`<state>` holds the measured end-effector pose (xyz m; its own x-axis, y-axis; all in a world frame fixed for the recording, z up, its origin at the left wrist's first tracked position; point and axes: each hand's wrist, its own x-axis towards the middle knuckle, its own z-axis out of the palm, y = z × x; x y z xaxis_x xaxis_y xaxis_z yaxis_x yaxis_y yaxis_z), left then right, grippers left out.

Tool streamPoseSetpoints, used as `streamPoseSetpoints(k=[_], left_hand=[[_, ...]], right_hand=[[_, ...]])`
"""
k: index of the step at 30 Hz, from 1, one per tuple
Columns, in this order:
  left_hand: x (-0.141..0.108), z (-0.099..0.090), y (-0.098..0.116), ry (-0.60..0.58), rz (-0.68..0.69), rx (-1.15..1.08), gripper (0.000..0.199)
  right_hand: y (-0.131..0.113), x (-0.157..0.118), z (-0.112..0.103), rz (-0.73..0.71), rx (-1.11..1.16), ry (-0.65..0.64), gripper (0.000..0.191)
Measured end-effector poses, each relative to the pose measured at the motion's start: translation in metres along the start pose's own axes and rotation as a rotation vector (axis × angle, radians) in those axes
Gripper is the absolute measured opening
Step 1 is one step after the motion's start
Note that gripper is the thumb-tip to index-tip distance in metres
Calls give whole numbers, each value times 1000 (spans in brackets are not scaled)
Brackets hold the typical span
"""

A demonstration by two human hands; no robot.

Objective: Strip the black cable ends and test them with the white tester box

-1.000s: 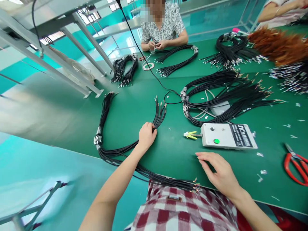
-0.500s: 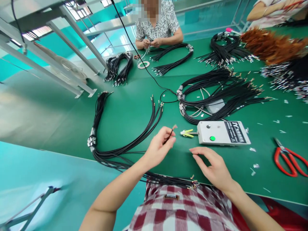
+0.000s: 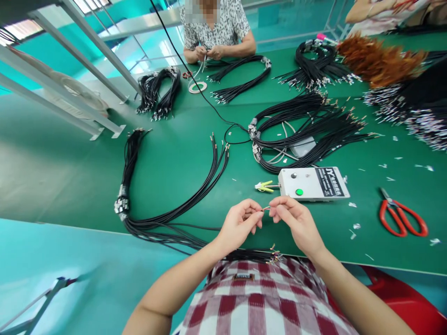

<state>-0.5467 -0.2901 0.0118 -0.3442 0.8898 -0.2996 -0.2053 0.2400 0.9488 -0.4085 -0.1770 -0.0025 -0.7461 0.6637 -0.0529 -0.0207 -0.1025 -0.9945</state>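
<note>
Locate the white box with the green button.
In the head view, the white box lies right of centre on the table, beyond the right hand, left of the red-handled tool.

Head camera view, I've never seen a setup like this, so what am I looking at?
No robot here: these are a person's bare hands, seen by one camera worn on their head, looking forward and down. The left hand pinches a thin wire end; the right hand's fingertips are at its tip, though whether they grip it is unclear. On the green tabletop lie black cable bundles, a pale box with a green button, and red-handled scissors. A co-worker sits opposite.
</note>
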Motion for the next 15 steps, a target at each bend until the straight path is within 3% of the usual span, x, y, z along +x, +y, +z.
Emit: streamPoseSetpoints(k=[15], left_hand=[[-1, 0, -8, -13, 117, -92, 38]], right_hand=[[8, 9, 15, 54, 21, 76, 25]])
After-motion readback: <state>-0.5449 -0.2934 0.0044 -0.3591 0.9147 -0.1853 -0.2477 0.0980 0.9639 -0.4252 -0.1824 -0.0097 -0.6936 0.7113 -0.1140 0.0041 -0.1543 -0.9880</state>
